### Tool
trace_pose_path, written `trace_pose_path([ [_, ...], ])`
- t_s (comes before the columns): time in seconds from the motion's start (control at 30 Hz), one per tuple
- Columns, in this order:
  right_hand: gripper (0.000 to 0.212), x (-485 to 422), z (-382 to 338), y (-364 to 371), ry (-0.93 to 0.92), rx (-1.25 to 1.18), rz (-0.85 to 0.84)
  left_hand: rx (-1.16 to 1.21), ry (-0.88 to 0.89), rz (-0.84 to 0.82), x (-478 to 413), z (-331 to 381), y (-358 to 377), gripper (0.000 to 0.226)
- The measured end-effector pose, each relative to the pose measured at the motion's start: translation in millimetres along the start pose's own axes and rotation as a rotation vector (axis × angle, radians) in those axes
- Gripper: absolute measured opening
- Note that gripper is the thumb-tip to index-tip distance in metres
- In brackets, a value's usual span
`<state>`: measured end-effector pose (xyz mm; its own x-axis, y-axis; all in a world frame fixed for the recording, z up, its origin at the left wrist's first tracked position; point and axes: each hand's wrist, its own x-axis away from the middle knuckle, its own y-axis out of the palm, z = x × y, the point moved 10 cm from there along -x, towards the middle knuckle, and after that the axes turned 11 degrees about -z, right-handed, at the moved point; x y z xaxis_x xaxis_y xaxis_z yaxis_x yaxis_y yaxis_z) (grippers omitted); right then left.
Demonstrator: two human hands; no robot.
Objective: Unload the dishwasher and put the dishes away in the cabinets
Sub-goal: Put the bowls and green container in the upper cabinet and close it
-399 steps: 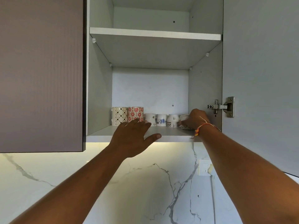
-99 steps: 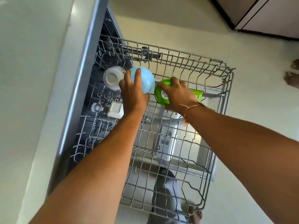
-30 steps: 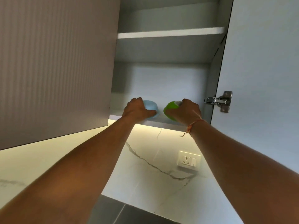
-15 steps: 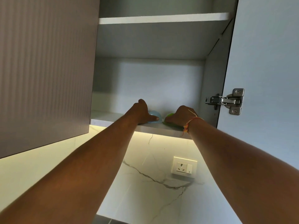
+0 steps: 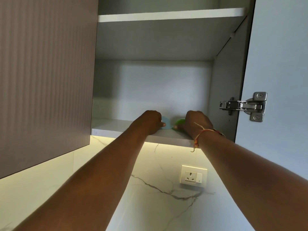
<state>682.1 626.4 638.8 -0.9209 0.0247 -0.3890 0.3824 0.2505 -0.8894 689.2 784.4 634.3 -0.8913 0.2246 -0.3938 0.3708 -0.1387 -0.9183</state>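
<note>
Both arms reach up into the open wall cabinet. My left hand [image 5: 150, 121] grips a light blue bowl [image 5: 166, 125], of which only a sliver shows past the thumb. Beside it, my right hand [image 5: 196, 123] holds a green bowl [image 5: 179, 122], mostly hidden behind the fingers. Both bowls sit low on the bottom shelf [image 5: 116, 128], close together near its front edge.
The ribbed grey door [image 5: 46, 77] on the left is shut. The cabinet's own door [image 5: 280, 64] stands open on the right, with a metal hinge [image 5: 243, 105]. An upper shelf [image 5: 170, 15] runs overhead. Below lies a marble backsplash with a wall socket [image 5: 193, 176].
Both hands have pushed the bowls lower and deeper onto the bottom shelf; less of each bowl shows than a second ago. The view has tilted slightly.
</note>
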Motion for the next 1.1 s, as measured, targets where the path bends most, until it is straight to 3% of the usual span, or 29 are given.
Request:
trace_pose_path([
  [0.13, 0.027, -5.0, -2.9, 5.2, -0.015, 0.015, -0.066, 0.012, 0.011, -0.098, -7.4, 0.0, 13.7, 0.031],
  [0.43, 0.035, -17.2, -12.3, 33.4, -0.17, 0.205, -0.196, 0.169, -0.13, -0.361, -29.1, -24.5, 53.7, 0.046],
  [0.6, 0.037, -23.1, -12.7, 35.7, -0.164, 0.256, -0.21, 0.198, -0.137, -0.371, -32.7, -24.6, 55.7, 0.048],
  [0.77, 0.029, -14.4, -9.4, 22.0, -0.093, 0.18, -0.097, 0.085, -0.068, -0.245, -18.3, -13.2, 34.4, 0.045],
  [0.93, 0.029, 14.5, -5.4, -16.6, -0.052, -0.024, 0.075, 0.199, -0.047, -0.097, 18.8, -13.4, 11.0, 0.053],
  [1.0, 0.035, 31.1, -7.5, -26.9, -0.083, -0.041, 0.112, 0.261, -0.068, -0.036, 42.7, -15.3, 4.4, 0.05],
  [1.1, 0.041, 69.9, -26.4, -29.8, -0.233, -0.025, 0.179, 0.152, -0.086, 0.181, 90.9, -7.2, -13.9, 0.048],
])
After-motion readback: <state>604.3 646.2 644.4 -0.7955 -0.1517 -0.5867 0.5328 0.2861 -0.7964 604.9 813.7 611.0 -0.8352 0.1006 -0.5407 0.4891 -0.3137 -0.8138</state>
